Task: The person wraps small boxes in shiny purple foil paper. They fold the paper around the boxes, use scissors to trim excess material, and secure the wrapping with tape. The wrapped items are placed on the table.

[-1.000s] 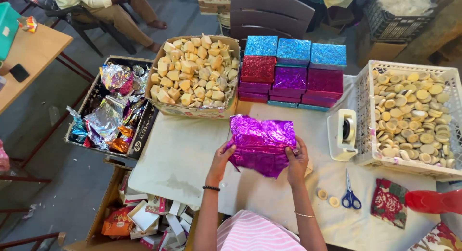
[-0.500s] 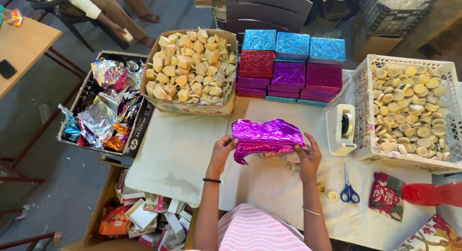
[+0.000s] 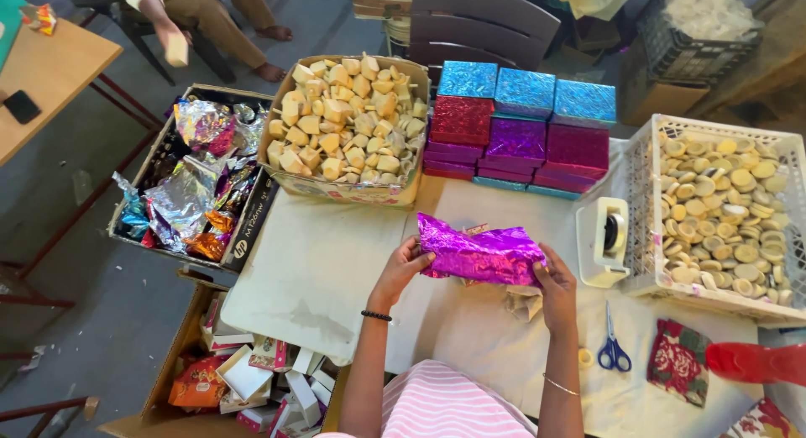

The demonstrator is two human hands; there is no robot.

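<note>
Take the white tape dispenser (image 3: pixel 606 238) on the cloth-covered table (image 3: pixel 319 270) as the marker. Far to its left, off the table's edge, a dark box of crumpled foil scraps (image 3: pixel 189 186) sits low beside the table. Nearer, up and to the left of the dispenser, a cardboard box (image 3: pixel 348 127) is heaped with pale blocks. Just left of the dispenser, the person's left hand (image 3: pixel 405 266) pinches the left end of a magenta foil sheet (image 3: pixel 480 255), which is bunched over something I can't make out. The right hand (image 3: pixel 558 288) grips the sheet's right end, below and left of the dispenser. Behind the dispenser stand stacked foil-wrapped boxes (image 3: pixel 520 127), blue, red and purple. Below it lie blue-handled scissors (image 3: pixel 614 347). To its right is a white crate (image 3: pixel 722 211) of round pale discs.
</note>
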